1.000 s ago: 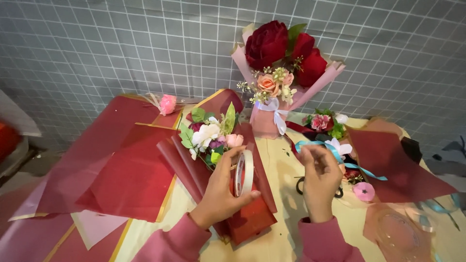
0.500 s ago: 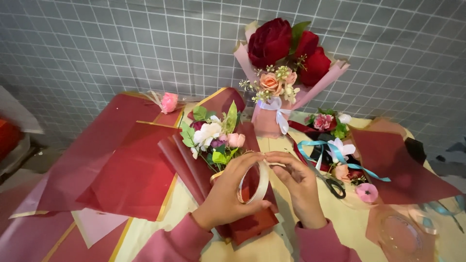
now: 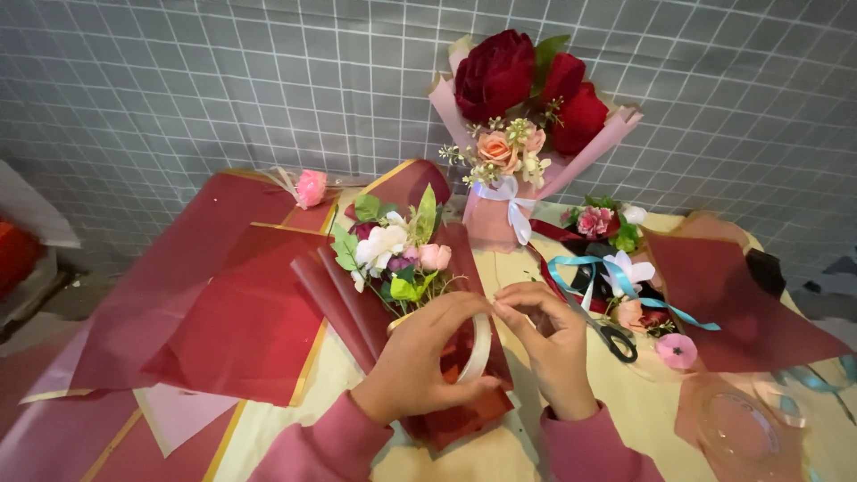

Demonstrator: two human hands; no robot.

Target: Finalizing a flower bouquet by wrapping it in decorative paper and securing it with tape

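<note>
Presently on the table [image 3: 643, 419]: two hands, one tape roll, three bouquets, one pair of scissors [image 3: 610, 335], several dark red wrap sheets [image 3: 241, 312]. Left hand [image 3: 427, 361] wraps around the tape roll [image 3: 476, 350], held over the small bouquet [image 3: 397, 254] in red wrap. Right hand [image 3: 551, 344] has fingertips pressed together, pinching the tape end at the roll's top edge. Large rose bouquet [image 3: 527, 107] stands against the tiled wall; third bouquet [image 3: 607, 223] lies right. Half a second earlier the right hand lay lower across the roll; a second ago it reached by the blue ribbon [image 3: 580, 265].
</note>
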